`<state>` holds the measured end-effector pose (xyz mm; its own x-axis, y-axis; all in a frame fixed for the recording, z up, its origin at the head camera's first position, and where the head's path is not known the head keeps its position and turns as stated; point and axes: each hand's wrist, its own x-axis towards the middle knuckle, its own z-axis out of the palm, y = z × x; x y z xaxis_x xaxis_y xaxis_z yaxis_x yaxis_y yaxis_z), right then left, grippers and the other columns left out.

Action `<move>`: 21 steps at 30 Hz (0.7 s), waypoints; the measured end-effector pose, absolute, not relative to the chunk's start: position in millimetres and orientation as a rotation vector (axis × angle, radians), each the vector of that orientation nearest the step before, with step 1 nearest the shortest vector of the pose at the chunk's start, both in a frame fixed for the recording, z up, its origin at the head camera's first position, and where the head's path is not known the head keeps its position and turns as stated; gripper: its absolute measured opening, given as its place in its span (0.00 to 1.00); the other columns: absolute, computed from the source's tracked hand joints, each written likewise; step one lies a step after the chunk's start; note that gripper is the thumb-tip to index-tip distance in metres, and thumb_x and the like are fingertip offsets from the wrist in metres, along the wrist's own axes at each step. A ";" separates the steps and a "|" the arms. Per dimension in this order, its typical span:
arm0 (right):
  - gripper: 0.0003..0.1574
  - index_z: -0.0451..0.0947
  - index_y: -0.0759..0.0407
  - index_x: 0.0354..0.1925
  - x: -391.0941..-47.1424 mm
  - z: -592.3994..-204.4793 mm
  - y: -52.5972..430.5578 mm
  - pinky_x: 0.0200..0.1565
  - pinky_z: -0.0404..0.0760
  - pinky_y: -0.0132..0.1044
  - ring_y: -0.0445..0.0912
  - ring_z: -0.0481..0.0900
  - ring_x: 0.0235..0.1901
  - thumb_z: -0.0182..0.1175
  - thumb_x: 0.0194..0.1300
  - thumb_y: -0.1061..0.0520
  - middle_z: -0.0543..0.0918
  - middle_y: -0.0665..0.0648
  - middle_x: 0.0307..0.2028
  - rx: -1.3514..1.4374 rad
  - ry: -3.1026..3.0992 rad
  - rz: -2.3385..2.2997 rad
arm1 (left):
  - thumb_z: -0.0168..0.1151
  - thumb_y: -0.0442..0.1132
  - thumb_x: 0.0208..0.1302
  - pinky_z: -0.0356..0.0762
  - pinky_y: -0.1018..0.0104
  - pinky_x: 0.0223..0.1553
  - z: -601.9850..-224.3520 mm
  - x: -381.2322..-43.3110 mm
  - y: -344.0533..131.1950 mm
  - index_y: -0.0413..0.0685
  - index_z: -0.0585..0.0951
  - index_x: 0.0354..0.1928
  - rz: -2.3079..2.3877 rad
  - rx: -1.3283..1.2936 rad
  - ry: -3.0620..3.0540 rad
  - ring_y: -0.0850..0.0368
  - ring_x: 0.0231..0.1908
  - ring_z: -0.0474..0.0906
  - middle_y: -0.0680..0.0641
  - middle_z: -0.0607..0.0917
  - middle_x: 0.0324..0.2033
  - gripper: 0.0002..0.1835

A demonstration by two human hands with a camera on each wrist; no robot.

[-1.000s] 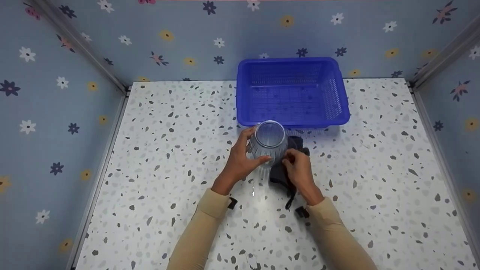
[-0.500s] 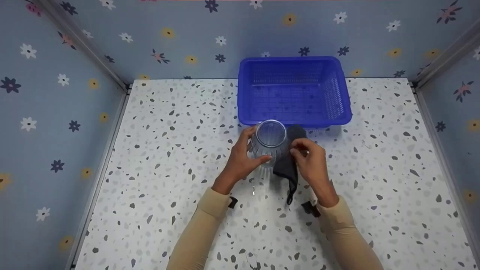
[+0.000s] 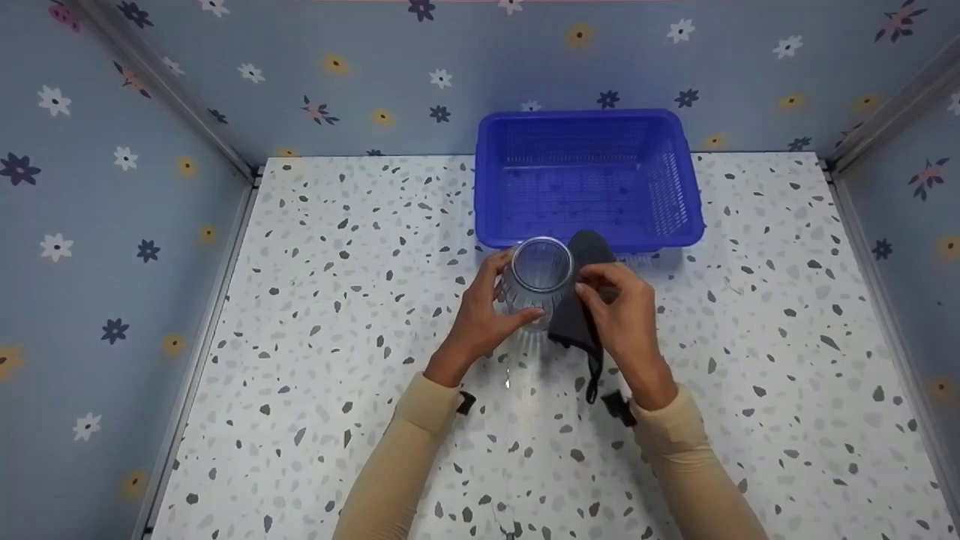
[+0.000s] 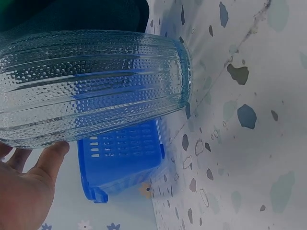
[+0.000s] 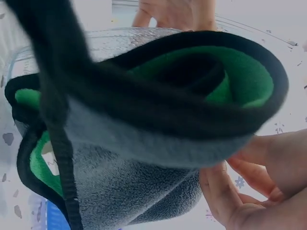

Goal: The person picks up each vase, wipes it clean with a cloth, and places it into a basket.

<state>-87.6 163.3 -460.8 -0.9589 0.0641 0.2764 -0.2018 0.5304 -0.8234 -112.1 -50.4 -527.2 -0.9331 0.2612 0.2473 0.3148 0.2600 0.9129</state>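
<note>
My left hand (image 3: 487, 315) grips a clear ribbed glass jar (image 3: 536, 300) around its side, thumb across the front and fingers at the back. The jar stands with its round mouth facing up; in the left wrist view its dotted glass wall (image 4: 96, 86) shows, its base right at the tabletop. My right hand (image 3: 619, 304) pinches a dark grey cloth (image 3: 577, 322) between thumb and fingertips, against the jar's right side. In the right wrist view the cloth (image 5: 129, 182) is folded over, showing green inside, black edging and a hanging loop.
A blue plastic basket (image 3: 487, 180) with slotted walls stands behind the jar, close to the back wall. The white speckled tabletop (image 3: 360, 262) is enclosed by floral panels (image 3: 247, 105) at the back and both sides. Black straps (image 3: 619, 407) hang at the wrists.
My right hand has moved right and away from me, drawing the cloth up along the jar toward the basket. The left hand and the jar have stayed in place.
</note>
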 end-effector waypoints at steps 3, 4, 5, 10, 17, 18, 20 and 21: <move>0.07 0.87 0.70 0.43 -87.3 -462.2 162.6 0.44 0.87 0.45 0.55 0.87 0.39 0.70 0.66 0.71 0.86 0.65 0.38 0.127 -2.497 1.382 | 0.83 0.45 0.58 0.78 0.46 0.65 -527.3 -112.2 -50.4 0.48 0.64 0.78 -1.808 -0.559 -2.451 0.43 0.72 0.70 0.45 0.69 0.76 0.50; 0.06 0.87 0.70 0.43 -87.3 -463.0 162.5 0.44 0.88 0.47 0.56 0.87 0.39 0.70 0.66 0.72 0.86 0.65 0.37 0.130 -2.495 1.380 | 0.83 0.46 0.58 0.78 0.46 0.65 -527.2 -112.1 -50.3 0.48 0.64 0.78 -1.809 -0.556 -2.450 0.43 0.72 0.70 0.45 0.69 0.76 0.50; 0.06 0.86 0.70 0.42 -87.2 -463.8 162.5 0.43 0.87 0.49 0.56 0.87 0.39 0.69 0.66 0.72 0.86 0.65 0.37 0.135 -2.493 1.381 | 0.83 0.46 0.58 0.78 0.46 0.65 -527.3 -112.1 -50.3 0.48 0.64 0.77 -1.813 -0.553 -2.448 0.43 0.72 0.70 0.45 0.69 0.76 0.50; 0.06 0.85 0.71 0.41 -85.0 -469.7 163.0 0.42 0.87 0.52 0.56 0.86 0.39 0.66 0.67 0.75 0.85 0.65 0.36 0.142 -2.490 1.391 | 0.83 0.45 0.57 0.78 0.47 0.65 -527.1 -112.3 -49.3 0.46 0.65 0.76 -1.815 -0.545 -2.439 0.42 0.70 0.72 0.44 0.70 0.75 0.49; 0.07 0.83 0.72 0.41 -83.4 -489.0 165.2 0.43 0.87 0.51 0.57 0.85 0.40 0.65 0.66 0.77 0.84 0.66 0.37 0.098 -2.521 1.419 | 0.84 0.43 0.57 0.78 0.47 0.65 -527.4 -113.0 -48.6 0.45 0.65 0.77 -1.805 -0.538 -2.456 0.42 0.71 0.71 0.42 0.69 0.75 0.50; 0.07 0.83 0.72 0.41 -83.9 -493.7 165.5 0.43 0.87 0.51 0.57 0.85 0.40 0.65 0.66 0.77 0.85 0.67 0.37 0.094 -2.526 1.429 | 0.83 0.43 0.57 0.78 0.47 0.65 -527.2 -112.9 -48.6 0.45 0.64 0.77 -1.804 -0.537 -2.461 0.41 0.71 0.71 0.42 0.69 0.75 0.50; 0.07 0.82 0.72 0.40 -85.0 -504.5 166.0 0.43 0.86 0.50 0.58 0.85 0.40 0.65 0.65 0.78 0.85 0.67 0.37 0.092 -2.540 1.433 | 0.83 0.45 0.58 0.78 0.47 0.65 -527.0 -112.5 -49.0 0.45 0.64 0.77 -1.801 -0.537 -2.472 0.41 0.72 0.70 0.42 0.68 0.76 0.50; 0.07 0.82 0.73 0.40 -85.4 -509.9 166.1 0.43 0.86 0.50 0.59 0.85 0.39 0.65 0.65 0.78 0.85 0.68 0.37 0.091 -2.550 1.433 | 0.83 0.45 0.58 0.78 0.46 0.65 -527.0 -112.1 -49.2 0.45 0.64 0.77 -1.799 -0.537 -2.476 0.40 0.72 0.70 0.42 0.68 0.76 0.50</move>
<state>-85.4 166.1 -509.9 -0.9751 0.0510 0.2158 -0.1577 0.5243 -0.8368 -112.1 -49.2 -527.0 -0.9397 0.2557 0.2273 0.2952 0.2700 0.9165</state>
